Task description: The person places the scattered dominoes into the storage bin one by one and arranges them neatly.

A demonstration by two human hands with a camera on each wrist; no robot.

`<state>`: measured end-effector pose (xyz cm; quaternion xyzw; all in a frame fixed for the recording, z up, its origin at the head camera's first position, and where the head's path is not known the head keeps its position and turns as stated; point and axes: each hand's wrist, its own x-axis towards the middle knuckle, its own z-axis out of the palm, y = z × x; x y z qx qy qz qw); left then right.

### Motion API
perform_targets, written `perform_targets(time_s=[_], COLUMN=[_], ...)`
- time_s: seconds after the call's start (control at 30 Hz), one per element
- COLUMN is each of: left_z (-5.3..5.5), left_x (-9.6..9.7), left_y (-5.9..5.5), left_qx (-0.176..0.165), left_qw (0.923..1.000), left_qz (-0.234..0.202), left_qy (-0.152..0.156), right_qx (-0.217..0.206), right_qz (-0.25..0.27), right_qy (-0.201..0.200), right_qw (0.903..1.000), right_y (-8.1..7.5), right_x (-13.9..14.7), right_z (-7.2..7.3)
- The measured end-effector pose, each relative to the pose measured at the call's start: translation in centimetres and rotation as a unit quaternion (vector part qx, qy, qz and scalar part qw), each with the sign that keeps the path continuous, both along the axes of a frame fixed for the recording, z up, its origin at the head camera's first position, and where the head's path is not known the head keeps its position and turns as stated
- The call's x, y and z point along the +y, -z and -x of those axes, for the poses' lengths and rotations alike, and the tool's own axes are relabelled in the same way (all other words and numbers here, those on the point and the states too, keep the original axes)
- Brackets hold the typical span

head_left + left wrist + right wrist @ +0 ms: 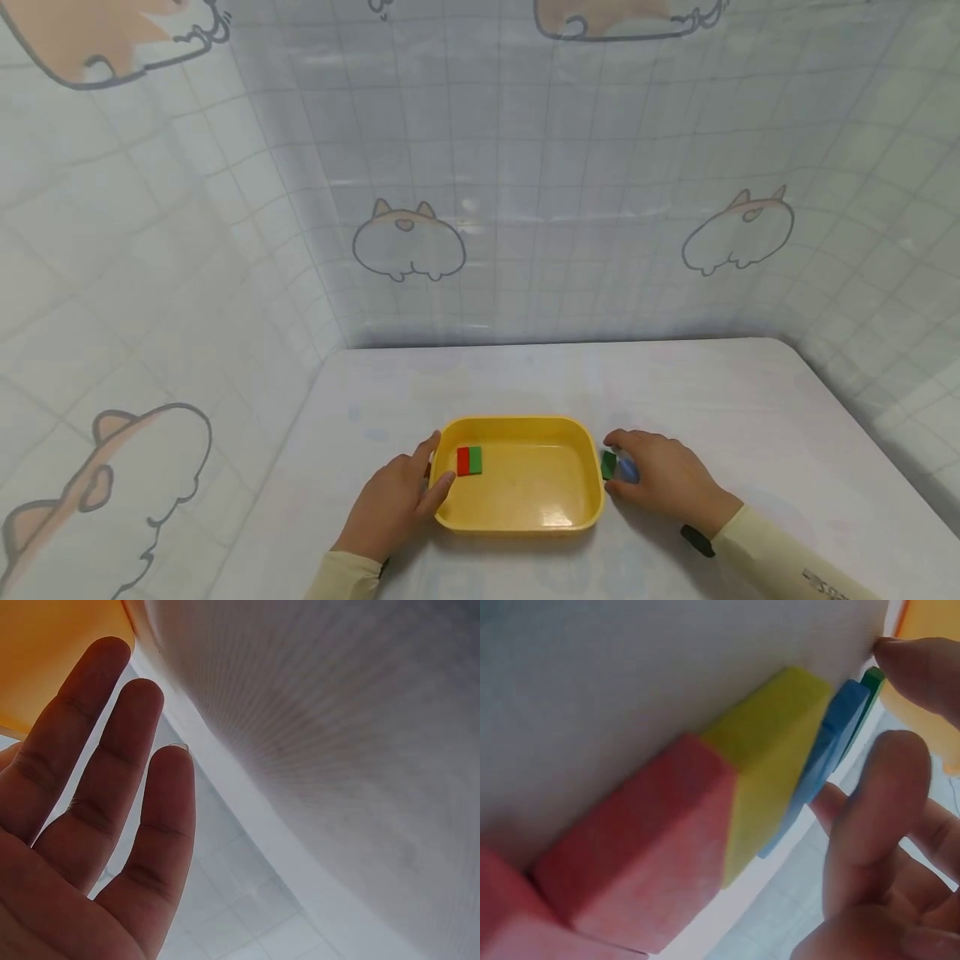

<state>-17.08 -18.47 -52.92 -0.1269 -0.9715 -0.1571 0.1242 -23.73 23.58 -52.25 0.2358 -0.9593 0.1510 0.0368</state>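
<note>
A yellow tray lies on the table, and a red block and a green block sit side by side in it. My left hand touches the tray's left side, thumb over the rim, other fingers outside and extended. To the right of the tray, my right hand arches over a row of blocks with thumb and index finger spread. Under it show a dark green block and a blue block. The right wrist view adds a yellow block and a red block behind them.
Another red block is partly cut off at the corner of the right wrist view. The white table meets a wall hung with a grid-patterned sheet at the back, with similar sheeting on both sides.
</note>
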Motion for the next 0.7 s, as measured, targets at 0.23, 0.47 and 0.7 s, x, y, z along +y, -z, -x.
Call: perform_targets(time_s=[0.23, 0.47, 0.7], left_z=[0.6, 1.5, 2.6], left_x=[-0.2, -0.9, -1.7], left_y=[0.0, 0.1, 0.2], left_qx=[-0.005, 0.005, 0.006], left_qw=[1.0000, 1.0000, 0.9998], left_qz=[-0.001, 0.002, -0.004], left_qy=[-0.001, 0.007, 0.020], right_qx=[-0.003, -0.017, -0.015], right_qz=[-0.002, 0.002, -0.003], right_qy=[0.009, 0.024, 0.020], right_qw=[1.0000, 0.9996, 0.9997], right_y=[-0.4, -0.6, -0.7], right_x=[-0.4, -1.0, -1.5], right_z=[0.5, 0.8, 1.2])
